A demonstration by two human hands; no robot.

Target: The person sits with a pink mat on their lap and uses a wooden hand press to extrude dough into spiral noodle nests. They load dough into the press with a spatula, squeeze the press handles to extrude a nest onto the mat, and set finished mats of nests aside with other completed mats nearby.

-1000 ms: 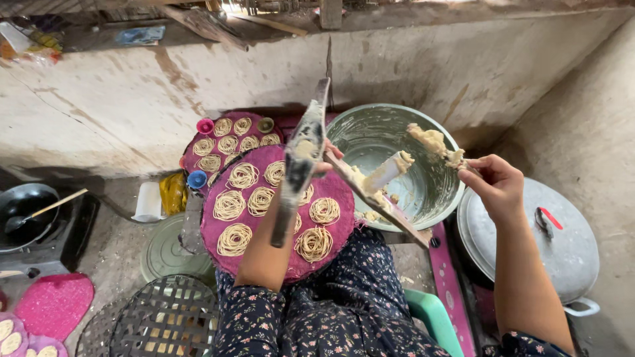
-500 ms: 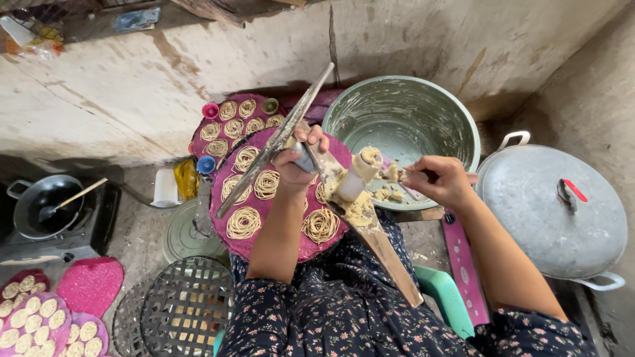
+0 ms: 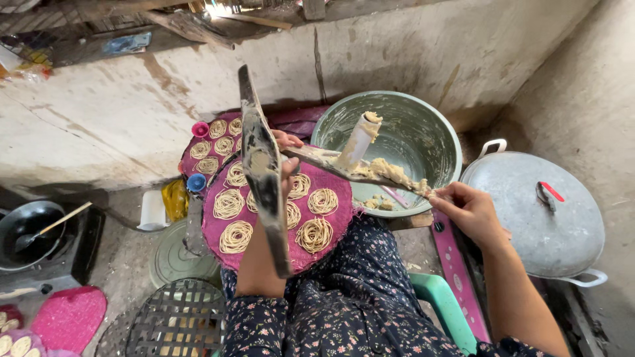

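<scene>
Both hands (image 3: 286, 153) (image 3: 466, 210) grip the dough press (image 3: 264, 178).

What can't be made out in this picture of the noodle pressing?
Head view:
- Left hand: mostly behind the wooden press arm; only fingertips show, so its grip is unclear.
- Pot under the metal lid: contents covered.
- Black pan: contents too dark and small.
- Pink mat stack, bottom left: cut by the edge.
</scene>
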